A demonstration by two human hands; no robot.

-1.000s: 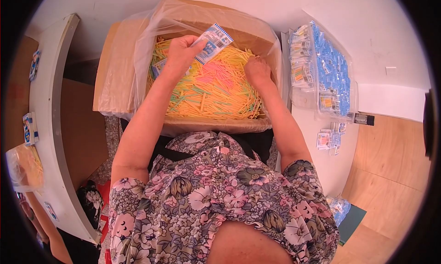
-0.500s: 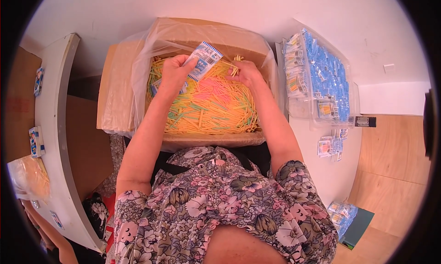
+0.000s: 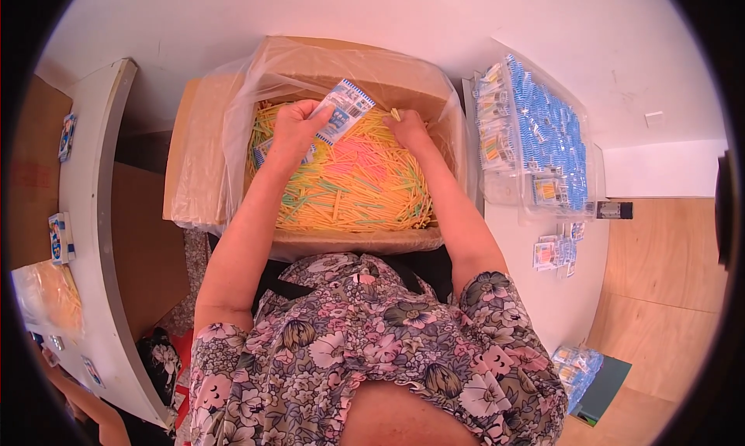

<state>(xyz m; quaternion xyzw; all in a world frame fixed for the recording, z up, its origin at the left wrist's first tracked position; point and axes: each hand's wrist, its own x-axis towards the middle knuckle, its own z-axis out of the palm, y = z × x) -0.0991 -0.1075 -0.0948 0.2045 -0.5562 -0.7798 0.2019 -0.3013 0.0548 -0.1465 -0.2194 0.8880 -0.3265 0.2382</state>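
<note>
My left hand (image 3: 293, 131) is closed on a small blue-and-white packet (image 3: 346, 108), pinched by one side and tilted over the box. To its right, my right hand (image 3: 408, 130) has its fingers closed round a few thin yellow sticks (image 3: 396, 114), whose tips poke out at the top. Below both hands lies a thick heap of thin sticks (image 3: 349, 194), mostly yellow with green and pink ones. More packets (image 3: 306, 152) rest on the heap beside my left wrist, partly hidden by it. A cardboard box (image 3: 357, 240) with a clear plastic liner holds the heap.
Right of the box, a clear plastic bin (image 3: 524, 190) is packed with blue-and-white packets; several loose packets (image 3: 555, 252) lie nearer. A bagged bundle (image 3: 578, 368) sits at lower right. On the left stands a white table (image 3: 89, 166) with packets and a plastic bag; another person's arm (image 3: 93, 407) shows there.
My right hand has closed further round the sticks, so fewer tips show, and it has shifted slightly left. The packet stays in my left hand. The other person's arm has moved lower.
</note>
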